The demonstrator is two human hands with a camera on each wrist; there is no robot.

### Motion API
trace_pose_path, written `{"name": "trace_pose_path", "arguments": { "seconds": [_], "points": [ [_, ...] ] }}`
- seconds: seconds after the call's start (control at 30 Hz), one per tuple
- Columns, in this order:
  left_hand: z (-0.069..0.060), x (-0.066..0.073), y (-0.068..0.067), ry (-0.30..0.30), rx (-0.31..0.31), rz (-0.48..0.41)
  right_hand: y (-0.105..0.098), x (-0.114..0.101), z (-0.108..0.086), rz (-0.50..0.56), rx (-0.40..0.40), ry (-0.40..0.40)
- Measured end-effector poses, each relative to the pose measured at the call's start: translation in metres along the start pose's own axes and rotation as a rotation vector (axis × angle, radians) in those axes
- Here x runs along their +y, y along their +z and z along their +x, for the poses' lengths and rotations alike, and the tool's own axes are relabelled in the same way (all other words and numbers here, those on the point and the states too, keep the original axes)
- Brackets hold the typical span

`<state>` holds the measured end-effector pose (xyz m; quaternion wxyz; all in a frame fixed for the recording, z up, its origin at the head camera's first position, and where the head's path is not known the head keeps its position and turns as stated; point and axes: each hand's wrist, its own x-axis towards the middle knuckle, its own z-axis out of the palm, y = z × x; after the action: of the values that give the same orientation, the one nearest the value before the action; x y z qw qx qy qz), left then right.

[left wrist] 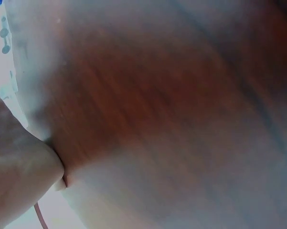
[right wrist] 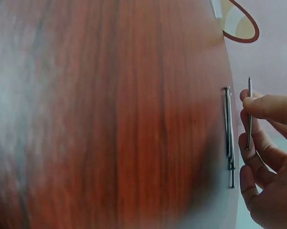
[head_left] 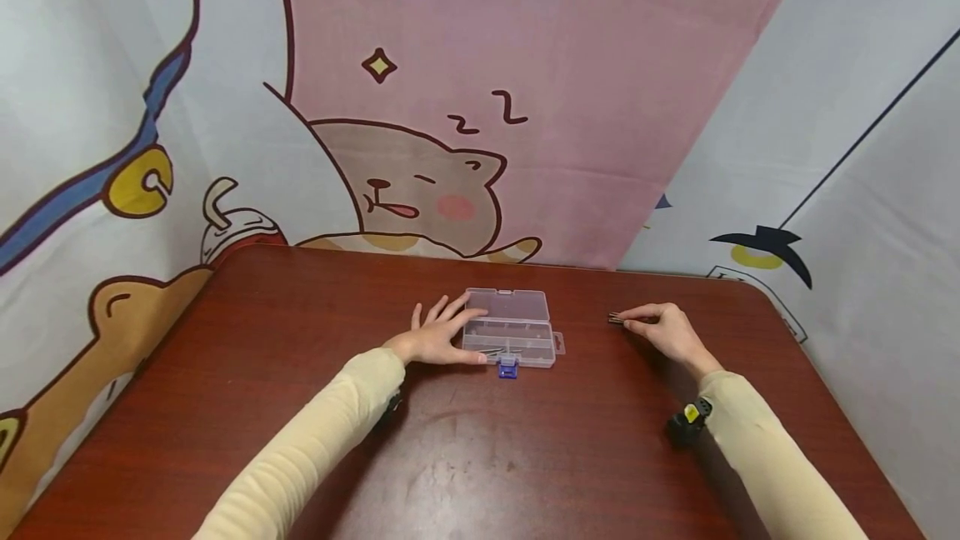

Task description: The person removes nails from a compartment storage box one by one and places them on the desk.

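From my end I see the right hand pinching one nail between thumb and fingers, its point upward in the right wrist view. The head view cannot separate that nail from the dark bits at the fingertips. Just beside it, the right wrist view shows more nails lying on the table; they overlap, so I count at least two and can't be sure of the total.

The left hand has its fingers spread and straight, laid over the left side of one clear plastic box, covering part of it. The two hands are well apart. My left wrist feed is blurred: only part of that hand shows at the lower left, its fingers out of frame.

The head view alone gives me the whole box: one lid folded back, one blue latch in front, and several thin metal pieces in the front compartment, too small to count. Two pale sleeves run out of frame below. Behind hangs a printed cloth with one sleeping animal and two Zs.
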<state>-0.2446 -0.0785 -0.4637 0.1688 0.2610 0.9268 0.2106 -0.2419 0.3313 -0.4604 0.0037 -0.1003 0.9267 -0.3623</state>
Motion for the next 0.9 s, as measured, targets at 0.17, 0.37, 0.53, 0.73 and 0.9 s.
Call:
{"name": "trace_pose_path", "arguments": {
  "seconds": [0.17, 0.37, 0.53, 0.73, 0.9],
  "points": [
    [0.0, 0.001, -0.002, 0.0, 0.004, -0.005, -0.006, 0.005, -0.001, -0.04, 0.023, 0.0],
    [0.0, 0.003, -0.004, -0.005, 0.001, 0.0, -0.009, 0.011, -0.001, -0.034, 0.023, 0.018],
    [0.0, 0.004, -0.006, 0.006, 0.004, -0.005, -0.009, 0.013, -0.001, -0.03, 0.014, 0.039],
    [0.0, 0.003, -0.004, 0.009, 0.021, 0.012, -0.009, 0.013, -0.001, -0.017, 0.015, 0.042],
    [-0.002, 0.003, -0.001, 0.028, 0.034, 0.011, -0.007, 0.013, -0.005, 0.0, 0.031, 0.042]
  ]
}}
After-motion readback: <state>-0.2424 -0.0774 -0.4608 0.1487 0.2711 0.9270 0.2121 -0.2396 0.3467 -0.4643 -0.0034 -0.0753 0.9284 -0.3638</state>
